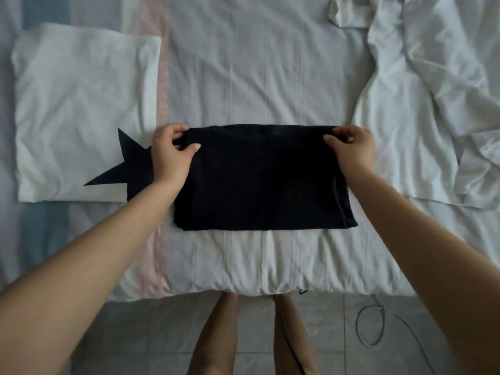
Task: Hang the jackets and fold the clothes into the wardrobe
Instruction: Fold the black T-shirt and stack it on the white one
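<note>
1. Presently, head view: a black shirt lies folded into a flat rectangle on the bed, near its front edge, with the neckline along the far side.
2. Left hand: pinches the far left corner of the black shirt, thumb on top and fingers curled over the edge.
3. Right hand: pinches the far right corner in the same way, fingers bent around the fabric.
4. Both forearms reach out over the front edge of the bed.
5. Left of the black shirt: a white folded garment with a black star print lies flat. Its right edge runs just beside the left hand.
6. Right of the black shirt: crumpled white clothing is spread loosely toward the far right corner.
7. Below the bed: a tiled floor, the person's bare legs, and a looped grey cable at the right.
</note>
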The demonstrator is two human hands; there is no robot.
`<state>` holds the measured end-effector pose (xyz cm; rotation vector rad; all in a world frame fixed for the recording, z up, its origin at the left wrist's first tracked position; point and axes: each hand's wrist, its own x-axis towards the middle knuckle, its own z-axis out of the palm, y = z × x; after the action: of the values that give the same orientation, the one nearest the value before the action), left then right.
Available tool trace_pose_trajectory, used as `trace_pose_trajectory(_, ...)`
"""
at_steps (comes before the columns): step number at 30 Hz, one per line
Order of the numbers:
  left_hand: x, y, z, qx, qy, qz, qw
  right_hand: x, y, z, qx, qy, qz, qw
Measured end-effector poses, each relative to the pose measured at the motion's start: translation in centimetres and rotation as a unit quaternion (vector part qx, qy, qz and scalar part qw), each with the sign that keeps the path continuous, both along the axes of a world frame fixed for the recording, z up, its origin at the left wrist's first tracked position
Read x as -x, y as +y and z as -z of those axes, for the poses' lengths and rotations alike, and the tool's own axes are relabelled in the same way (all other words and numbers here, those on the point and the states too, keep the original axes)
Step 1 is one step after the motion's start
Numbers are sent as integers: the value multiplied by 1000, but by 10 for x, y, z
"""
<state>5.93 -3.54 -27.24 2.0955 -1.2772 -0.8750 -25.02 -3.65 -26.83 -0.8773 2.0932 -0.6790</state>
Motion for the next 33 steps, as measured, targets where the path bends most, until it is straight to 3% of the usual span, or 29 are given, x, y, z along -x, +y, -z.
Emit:
trace_pose_trajectory(2, 2, 3, 2, -20, -84, -13, 996, -1, -2, 0, -14, 36, -3, 999)
trace_pose_trajectory(3, 4, 5, 2, -43, -76, -39, 995, -2, -3, -1, -18, 35, 2, 999)
trace_pose_trajectory(7, 7, 10, 4, -80, 64, -92, 991, -6, -7, -9, -29, -22, 0, 999)
trace_pose_trajectory(15, 0, -2, -3, -98, 192, -135, 967, -5, -18, -14, -100, -112, 15, 989)
trace_pose_trajectory(19, -3, -4, -2, -55, 166, -122, 977, -3, -22, -12, -12, 17, -22, 1000)
trace_pose_trajectory(22, -9, -5, 4, -42, 145, -118, 981, 0, -18, -1, 5, -1, 23, 1000)
trace_pose_trajectory(26, -13, 0, 10, -50, 75, -70, 993, 2, -4, 2, -20, -38, 76, 996)
trace_pose_trajectory(33, -7, 91, 7, -59, -7, -61, 996, 11, 66, 0, -105, 27, -16, 994)
